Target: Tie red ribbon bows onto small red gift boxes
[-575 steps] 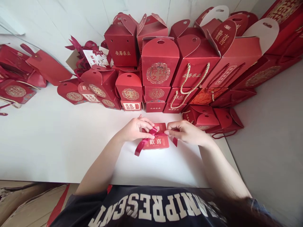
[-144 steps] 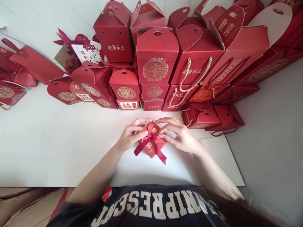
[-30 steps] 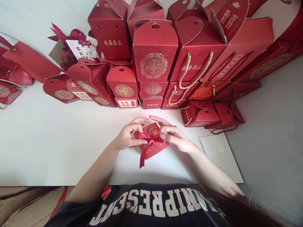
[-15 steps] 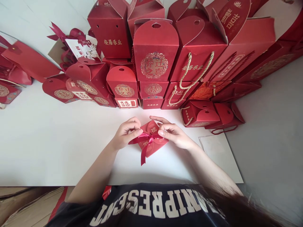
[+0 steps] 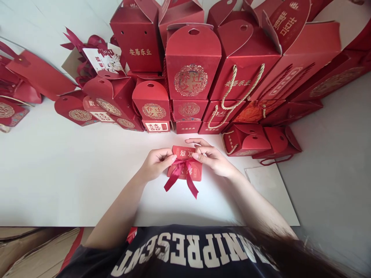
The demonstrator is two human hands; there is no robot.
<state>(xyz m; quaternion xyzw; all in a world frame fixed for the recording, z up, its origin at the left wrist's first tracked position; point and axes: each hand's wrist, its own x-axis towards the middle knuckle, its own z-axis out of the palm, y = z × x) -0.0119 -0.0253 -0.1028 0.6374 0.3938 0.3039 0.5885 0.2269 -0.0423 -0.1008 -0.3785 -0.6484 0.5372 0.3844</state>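
A small red gift box [image 5: 197,175] with gold lettering lies on the white table in front of me. Round it runs a crimson satin ribbon [image 5: 173,179], tied in a bow on top with two tails hanging toward me. My left hand [image 5: 158,162] is closed, thumb and forefinger pinching the ribbon's loop at the box's left side. At the right, my right hand [image 5: 213,158] pinches the other loop between thumb and finger, with its forefinger stretched out above the box. Fingertips partly hide the loops.
Red gift boxes, some with rope handles, stand stacked along the back, such as a tall box [image 5: 193,61]. Two small boxes [image 5: 246,141] sit at the right. A clear flat sheet [image 5: 265,179] lies near the table's right edge. Cardboard [image 5: 40,251] is below the table at left.
The gift box has turned so its edges sit nearly square to me. Both ribbon tails now hang toward me, and my left hand has moved slightly right, onto the loop.
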